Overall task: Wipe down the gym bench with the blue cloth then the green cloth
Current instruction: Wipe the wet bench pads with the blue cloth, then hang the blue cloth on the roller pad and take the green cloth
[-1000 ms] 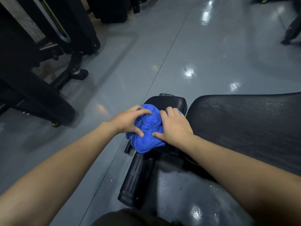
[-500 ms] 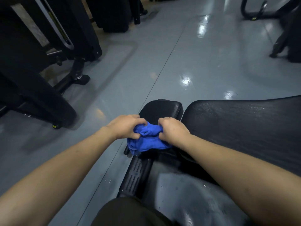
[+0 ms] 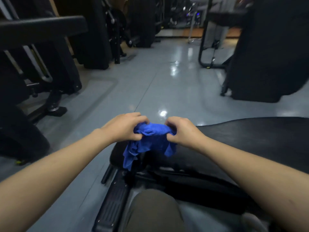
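Observation:
The blue cloth (image 3: 147,143) hangs in the air, bunched along its top edge, with loose corners drooping down. My left hand (image 3: 124,127) pinches its left end and my right hand (image 3: 181,131) pinches its right end. Below and to the right lies the black gym bench (image 3: 254,139), its large pad stretching off to the right. A smaller black pad (image 3: 117,154) shows partly behind the hanging cloth. No green cloth is in view.
The bench's black foot bar with a ribbed tread (image 3: 113,201) runs toward me on the glossy grey floor (image 3: 158,91). Dark gym machines (image 3: 41,67) stand at the left, another machine (image 3: 267,56) at the right. My knee (image 3: 153,210) fills the bottom centre.
Both hands have lifted the blue cloth off the small pad and pulled it apart between them. The view has tilted up, showing more of the room.

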Tool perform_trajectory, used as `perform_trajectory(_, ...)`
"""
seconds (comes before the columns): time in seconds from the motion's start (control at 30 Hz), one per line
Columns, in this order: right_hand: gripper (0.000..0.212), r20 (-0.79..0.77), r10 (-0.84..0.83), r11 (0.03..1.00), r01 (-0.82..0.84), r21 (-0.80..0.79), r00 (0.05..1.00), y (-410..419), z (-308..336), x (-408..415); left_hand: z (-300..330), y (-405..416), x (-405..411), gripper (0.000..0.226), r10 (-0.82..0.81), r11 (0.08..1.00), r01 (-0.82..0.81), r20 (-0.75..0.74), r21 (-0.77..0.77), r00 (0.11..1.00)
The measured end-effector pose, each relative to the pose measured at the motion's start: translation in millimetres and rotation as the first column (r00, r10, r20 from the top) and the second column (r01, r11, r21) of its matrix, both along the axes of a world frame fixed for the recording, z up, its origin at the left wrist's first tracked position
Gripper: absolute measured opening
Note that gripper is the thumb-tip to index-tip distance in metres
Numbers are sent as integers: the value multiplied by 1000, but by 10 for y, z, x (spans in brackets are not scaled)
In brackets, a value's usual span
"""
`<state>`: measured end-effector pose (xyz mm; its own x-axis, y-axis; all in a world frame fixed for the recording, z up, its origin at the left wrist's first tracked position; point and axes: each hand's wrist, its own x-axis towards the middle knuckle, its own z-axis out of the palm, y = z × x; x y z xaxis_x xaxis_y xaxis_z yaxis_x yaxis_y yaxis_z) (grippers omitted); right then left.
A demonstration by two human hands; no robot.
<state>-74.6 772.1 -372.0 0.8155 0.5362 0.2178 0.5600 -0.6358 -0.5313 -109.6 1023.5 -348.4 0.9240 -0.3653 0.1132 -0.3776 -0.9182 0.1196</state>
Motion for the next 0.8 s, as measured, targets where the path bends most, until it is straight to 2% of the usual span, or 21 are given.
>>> perform_trajectory(0.27,11,96,-187,978,176,111,978,-1510,958,-433,1028,-1443,74,40,-194,976,204,123,-72,973)
perform_trajectory(0.43,15,127,-331,935,307,177,935,-2713,1390,-746,1479,-2684,146,36,-328,932,348,178,-97,928)
perform_trajectory(0.8,18,243,-565,821,565,79,788,-5299,2496,-1377,2350,-5463,166,33,-549,777,608,298,-164,781)
